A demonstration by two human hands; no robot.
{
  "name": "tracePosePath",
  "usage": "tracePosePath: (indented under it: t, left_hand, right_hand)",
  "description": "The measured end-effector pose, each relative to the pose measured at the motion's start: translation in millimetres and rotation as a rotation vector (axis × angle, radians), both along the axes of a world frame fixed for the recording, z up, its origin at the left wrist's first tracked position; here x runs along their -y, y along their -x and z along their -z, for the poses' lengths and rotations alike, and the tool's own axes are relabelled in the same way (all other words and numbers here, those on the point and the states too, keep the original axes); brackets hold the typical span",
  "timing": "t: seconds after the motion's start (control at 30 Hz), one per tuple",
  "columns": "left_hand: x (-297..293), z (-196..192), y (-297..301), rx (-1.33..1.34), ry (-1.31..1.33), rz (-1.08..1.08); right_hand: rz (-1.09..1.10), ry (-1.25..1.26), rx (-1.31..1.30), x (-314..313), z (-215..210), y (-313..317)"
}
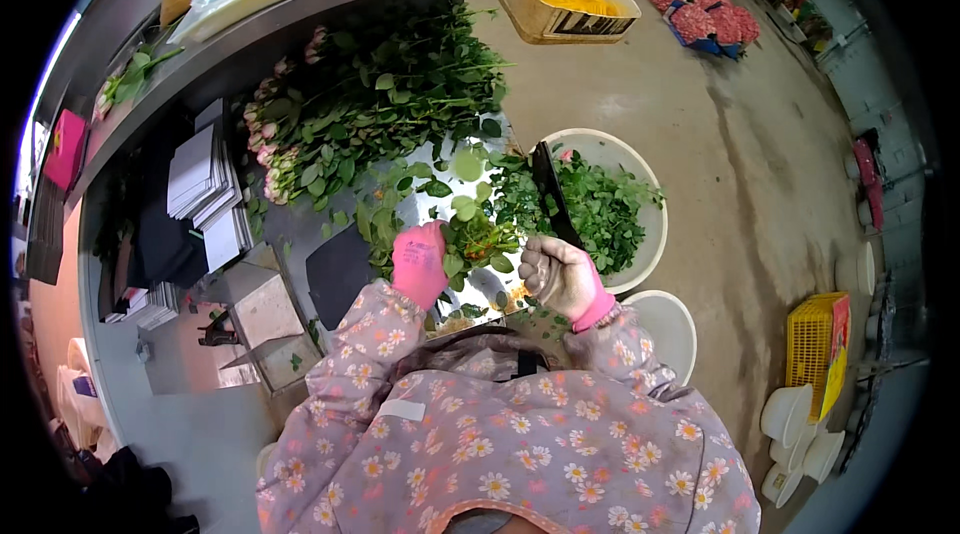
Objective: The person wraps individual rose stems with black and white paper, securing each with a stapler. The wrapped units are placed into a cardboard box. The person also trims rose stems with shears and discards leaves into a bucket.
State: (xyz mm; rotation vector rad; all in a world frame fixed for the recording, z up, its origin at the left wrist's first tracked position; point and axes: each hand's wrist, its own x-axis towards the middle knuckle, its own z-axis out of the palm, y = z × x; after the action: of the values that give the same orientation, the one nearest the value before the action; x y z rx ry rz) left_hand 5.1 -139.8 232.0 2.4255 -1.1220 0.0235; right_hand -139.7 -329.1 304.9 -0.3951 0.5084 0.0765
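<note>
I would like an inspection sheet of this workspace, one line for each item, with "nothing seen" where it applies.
Surface: work table with loose leaves on it, shiny in places.
Job's things: pile of pale pink roses; leafy stems between the hands; round white tub of cut greenery.
Clutter: stacked white boards and a black sheet, to the left.
Hands: left hand, gloved, at the stems, fingertips hidden; right hand, fingers curled, grip on anything unclear.
Cables: nothing seen.
Surroundings: yellow crate and pink flower bunches to the right.

Glare whitens the worktop (487, 286) while fisheye distortion bends edges.
</note>
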Motion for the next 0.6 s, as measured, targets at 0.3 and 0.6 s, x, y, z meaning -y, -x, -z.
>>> tracePosePath:
  t: [0.3,0.6]
  left_hand:
    - [76.6,70.5,22.9,-0.687,0.589,-1.015]
    - [-84.2,-148.5,-49.0,-0.406,0.462,-0.849]
  right_hand:
    - [-0.530,1.652,0.052,-40.0,-40.2,-6.0]
    - [-0.465,1.834,0.585,-101.0,23.0,-7.0]
